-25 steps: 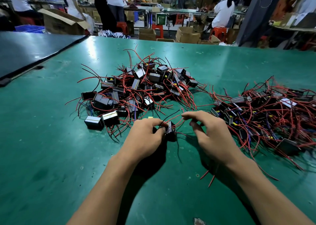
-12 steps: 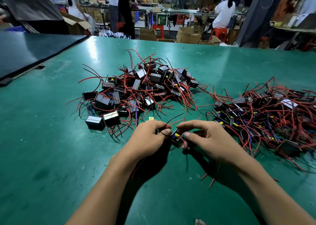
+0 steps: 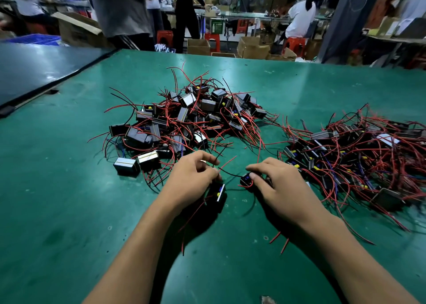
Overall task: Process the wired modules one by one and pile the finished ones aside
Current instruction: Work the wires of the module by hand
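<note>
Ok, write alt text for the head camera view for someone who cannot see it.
Two bare hands work at a green table: the left hand grips a white-striped black module, the right hand a smaller black module, a black wire between them. Beyond lie a centre heap of red-wired modules and another heap at right.
</note>
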Tool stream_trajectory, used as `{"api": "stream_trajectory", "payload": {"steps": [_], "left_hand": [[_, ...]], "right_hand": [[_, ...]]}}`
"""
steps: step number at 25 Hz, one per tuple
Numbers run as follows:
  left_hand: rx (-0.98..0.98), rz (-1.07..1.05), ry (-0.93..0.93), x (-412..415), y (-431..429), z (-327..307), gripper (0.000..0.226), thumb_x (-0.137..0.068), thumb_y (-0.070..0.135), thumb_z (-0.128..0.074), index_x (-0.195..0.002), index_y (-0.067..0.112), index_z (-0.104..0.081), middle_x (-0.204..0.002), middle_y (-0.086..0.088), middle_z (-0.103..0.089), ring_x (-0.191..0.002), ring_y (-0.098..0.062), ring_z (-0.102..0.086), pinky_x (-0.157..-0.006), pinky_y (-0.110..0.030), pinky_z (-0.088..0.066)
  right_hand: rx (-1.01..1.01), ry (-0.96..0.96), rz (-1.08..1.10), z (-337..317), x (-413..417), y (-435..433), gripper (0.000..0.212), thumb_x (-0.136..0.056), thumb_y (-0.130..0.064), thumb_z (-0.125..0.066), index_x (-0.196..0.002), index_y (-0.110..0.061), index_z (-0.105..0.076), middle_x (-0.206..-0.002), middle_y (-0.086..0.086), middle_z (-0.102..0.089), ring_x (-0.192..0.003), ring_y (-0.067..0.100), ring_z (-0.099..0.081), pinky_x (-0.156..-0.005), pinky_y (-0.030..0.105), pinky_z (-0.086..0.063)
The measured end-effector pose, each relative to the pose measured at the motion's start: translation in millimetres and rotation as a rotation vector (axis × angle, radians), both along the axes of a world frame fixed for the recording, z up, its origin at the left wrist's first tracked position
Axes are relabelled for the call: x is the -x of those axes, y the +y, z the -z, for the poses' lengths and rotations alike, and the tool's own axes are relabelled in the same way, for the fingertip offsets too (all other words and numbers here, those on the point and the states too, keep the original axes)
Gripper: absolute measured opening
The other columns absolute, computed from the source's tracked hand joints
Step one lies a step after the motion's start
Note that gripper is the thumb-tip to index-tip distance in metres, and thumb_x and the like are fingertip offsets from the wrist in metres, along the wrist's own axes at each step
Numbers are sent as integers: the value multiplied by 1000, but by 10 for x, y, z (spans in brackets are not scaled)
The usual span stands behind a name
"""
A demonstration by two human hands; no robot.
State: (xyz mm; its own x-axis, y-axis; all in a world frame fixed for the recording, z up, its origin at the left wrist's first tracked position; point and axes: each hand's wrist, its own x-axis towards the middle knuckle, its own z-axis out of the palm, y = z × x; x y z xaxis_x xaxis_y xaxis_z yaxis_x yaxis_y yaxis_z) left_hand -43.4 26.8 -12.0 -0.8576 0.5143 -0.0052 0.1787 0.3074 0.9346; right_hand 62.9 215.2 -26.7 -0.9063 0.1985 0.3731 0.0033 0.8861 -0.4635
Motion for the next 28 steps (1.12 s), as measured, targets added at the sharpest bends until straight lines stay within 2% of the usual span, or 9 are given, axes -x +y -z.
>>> {"api": "stream_trajectory", "payload": {"steps": [4, 6, 8, 10, 13, 15, 19, 23, 28], "left_hand": [[68, -22, 264, -34, -38, -17, 18, -90, 10, -65, -93, 27, -69, -80, 4, -73, -71, -3, -66, -67, -14, -52], [77, 6, 305, -34, -60, -33, 22, -91, 4, -63, -94, 25, -70, -84, 6, -73, -77, 2, -67, -76, -13, -54], [85, 35, 293, -19, -74, -41, 25, -90, -2, -60, -92, 20, -71, -86, 7, -74, -80, 6, -67, -77, -10, -52], [111, 53, 324, -24, -70, -54, 24, -88, -3, -61, -91, 18, -72, -86, 9, -71, -80, 10, -64, -72, -5, -49], [17, 9, 421, -68, -36, -67, 17, -83, 1, -69, -81, 18, -72, -93, 5, -66, -82, -4, -62, -73, -21, -53], [-52, -28, 436, -100, -19, -78, 10, -81, 12, -76, -76, 19, -71, -89, 5, -65, -77, -7, -59, -67, -22, -49], [-119, -7, 271, -126, 16, -72, 4, -87, 18, -74, -87, 22, -75, -73, 3, -71, -64, -9, -65, -59, -18, -52], [-113, -17, 286, -122, 15, -52, 21, -91, 16, -68, -108, 27, -75, -82, 10, -73, -69, -1, -64, -64, -14, -51], [-62, -7, 374, -141, 65, -58, 16, -92, 17, -67, -104, 15, -77, -86, 2, -75, -70, -2, -63, -66, -17, -51]], "right_hand": [[-7, 94, 17, -42, 9, -37, 18, -95, -20, -67, -110, -13, -74, -102, -1, -71, -98, 17, -65, -92, 32, -50], [10, 161, -63, -71, 26, -66, 18, -92, -17, -71, -109, -13, -75, -102, -2, -71, -94, 11, -65, -90, 22, -49], [47, 120, -162, -77, 55, -106, 22, -90, -16, -73, -112, -15, -75, -106, -3, -73, -97, 8, -65, -92, 17, -47], [78, 11, -177, -47, 84, -135, 27, -91, -22, -73, -117, -18, -73, -111, -5, -73, -101, 8, -66, -95, 25, -50], [84, -34, -159, 4, 100, -132, 23, -90, -25, -73, -113, -21, -75, -102, -5, -73, -94, 11, -67, -89, 33, -52], [123, 11, -176, 21, 102, -140, 16, -90, -21, -74, -105, -19, -78, -92, -4, -72, -86, 9, -66, -81, 28, -52], [377, 60, -122, 66, 73, -188, 10, -91, -21, -73, -98, -18, -79, -86, -11, -76, -81, -3, -68, -76, 15, -49], [688, 24, -40, 80, 86, -200, 11, -95, -26, -68, -89, -20, -75, -80, -3, -77, -75, 9, -73, -70, 26, -54], [800, 29, -43, 82, 79, -244, 12, -96, -29, -66, -90, -21, -74, -77, 4, -76, -69, 10, -71, -63, 23, -48]]}}
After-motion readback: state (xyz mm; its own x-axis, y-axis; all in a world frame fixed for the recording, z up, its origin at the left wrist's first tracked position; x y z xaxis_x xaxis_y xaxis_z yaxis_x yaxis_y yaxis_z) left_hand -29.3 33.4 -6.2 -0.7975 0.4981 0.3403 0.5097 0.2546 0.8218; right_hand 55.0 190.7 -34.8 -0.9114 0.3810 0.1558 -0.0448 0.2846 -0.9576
